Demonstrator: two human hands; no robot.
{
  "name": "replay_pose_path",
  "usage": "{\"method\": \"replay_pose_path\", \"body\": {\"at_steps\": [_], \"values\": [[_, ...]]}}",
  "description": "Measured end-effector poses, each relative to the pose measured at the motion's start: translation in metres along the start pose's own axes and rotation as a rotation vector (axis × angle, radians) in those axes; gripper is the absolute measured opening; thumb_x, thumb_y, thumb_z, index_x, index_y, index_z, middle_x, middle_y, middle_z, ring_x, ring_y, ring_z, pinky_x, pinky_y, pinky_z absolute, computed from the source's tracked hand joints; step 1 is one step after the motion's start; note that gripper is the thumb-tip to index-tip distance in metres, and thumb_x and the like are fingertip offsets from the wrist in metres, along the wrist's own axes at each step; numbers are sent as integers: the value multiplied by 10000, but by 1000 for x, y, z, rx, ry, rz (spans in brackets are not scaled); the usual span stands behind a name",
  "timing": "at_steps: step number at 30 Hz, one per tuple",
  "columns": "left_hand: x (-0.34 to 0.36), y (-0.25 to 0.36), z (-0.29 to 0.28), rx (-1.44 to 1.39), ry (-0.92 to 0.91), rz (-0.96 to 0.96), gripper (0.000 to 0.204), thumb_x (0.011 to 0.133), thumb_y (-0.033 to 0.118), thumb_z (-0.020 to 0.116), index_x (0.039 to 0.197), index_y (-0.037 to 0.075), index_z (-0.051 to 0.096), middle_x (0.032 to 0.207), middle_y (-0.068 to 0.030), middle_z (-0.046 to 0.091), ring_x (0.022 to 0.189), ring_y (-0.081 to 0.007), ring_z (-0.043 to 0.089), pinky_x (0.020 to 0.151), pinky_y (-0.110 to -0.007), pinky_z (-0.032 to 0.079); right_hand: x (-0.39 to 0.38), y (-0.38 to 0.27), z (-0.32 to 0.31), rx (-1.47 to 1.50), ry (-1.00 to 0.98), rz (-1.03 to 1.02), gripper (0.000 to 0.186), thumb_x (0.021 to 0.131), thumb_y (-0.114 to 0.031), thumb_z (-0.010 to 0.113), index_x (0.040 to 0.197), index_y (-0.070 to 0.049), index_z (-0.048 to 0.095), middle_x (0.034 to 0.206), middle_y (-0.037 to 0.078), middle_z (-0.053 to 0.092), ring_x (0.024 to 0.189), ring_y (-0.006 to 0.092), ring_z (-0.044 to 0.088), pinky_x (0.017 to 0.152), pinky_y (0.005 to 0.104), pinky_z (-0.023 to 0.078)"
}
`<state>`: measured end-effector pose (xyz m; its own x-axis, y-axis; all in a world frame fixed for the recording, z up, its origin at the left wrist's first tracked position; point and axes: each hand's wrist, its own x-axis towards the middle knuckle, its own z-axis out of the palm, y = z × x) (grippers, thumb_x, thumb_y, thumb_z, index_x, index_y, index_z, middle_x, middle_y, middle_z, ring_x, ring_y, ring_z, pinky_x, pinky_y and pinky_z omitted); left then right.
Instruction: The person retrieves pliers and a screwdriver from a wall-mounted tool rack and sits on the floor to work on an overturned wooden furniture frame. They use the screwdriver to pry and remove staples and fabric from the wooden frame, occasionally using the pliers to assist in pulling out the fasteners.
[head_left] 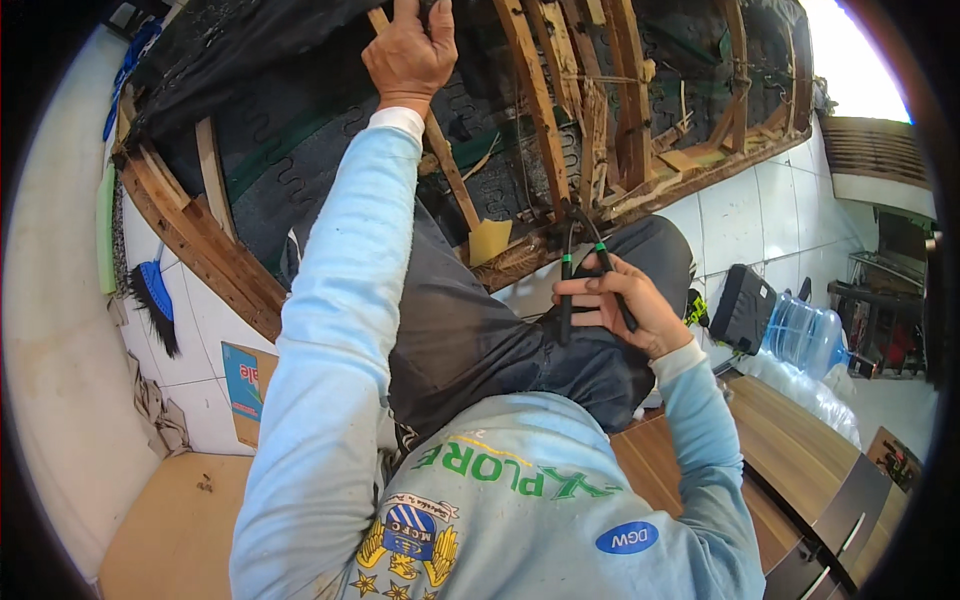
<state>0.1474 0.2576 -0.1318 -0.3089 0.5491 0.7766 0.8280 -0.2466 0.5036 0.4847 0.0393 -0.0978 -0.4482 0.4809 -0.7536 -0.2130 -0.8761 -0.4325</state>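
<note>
A sofa's upturned wooden frame [545, 110] lies before my knees, its zigzag springs and dark lining showing between the slats. At the top edge my left hand [410, 55] is closed on loose black fabric [270, 45] that drapes over the far left of the frame; its fingertips are partly cut off by the picture's edge. My right hand [630, 305] grips a pair of pincers [602, 250] with black handles and green bands. The handles are spread apart, and the jaw end touches or sits just over the frame's near rail; which, I cannot tell.
At left a blue brush [152, 300] with black bristles lies on white tiles, near a cardboard box [245, 385]. To the right are a black tool case [742, 308], a large clear-blue water bottle [803, 335] and a wood-grain cabinet [790, 440]. Torn, splintered wood [592, 140] sticks up in the frame.
</note>
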Motion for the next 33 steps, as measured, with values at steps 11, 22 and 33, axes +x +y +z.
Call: {"method": "replay_pose_path", "body": {"at_steps": [11, 22, 33], "values": [[-2, 0, 4, 91, -14, 32, 289, 1088, 420, 572, 1141, 155, 674, 972, -223, 668, 805, -472, 686, 657, -555, 569, 21, 2, -9, 122, -49, 2, 229, 996, 6, 459, 1208, -82, 453, 1331, 390, 653, 1252, 526, 670, 1025, 635, 595], [-4, 0, 5, 146, -15, 27, 292, 1092, 421, 570, 1110, 145, 663, 965, -226, 654, 775, -470, 679, 645, -547, 564, 28, -47, -29, 328, -159, 123, 177, 1045, -107, 553, 1182, 4, 574, 1239, 336, 726, 1269, 534, 657, 1134, 636, 504], [-2, 1, 5, 148, -19, 56, 283, 1086, 401, 585, 1109, 134, 676, 928, -214, 664, 778, -460, 683, 649, -538, 565, 25, -63, -25, 97, 5, 125, 200, 1100, -229, 619, 1024, -49, 578, 712, -22, 491, 815, 249, 690, 679, 363, 599]]}}
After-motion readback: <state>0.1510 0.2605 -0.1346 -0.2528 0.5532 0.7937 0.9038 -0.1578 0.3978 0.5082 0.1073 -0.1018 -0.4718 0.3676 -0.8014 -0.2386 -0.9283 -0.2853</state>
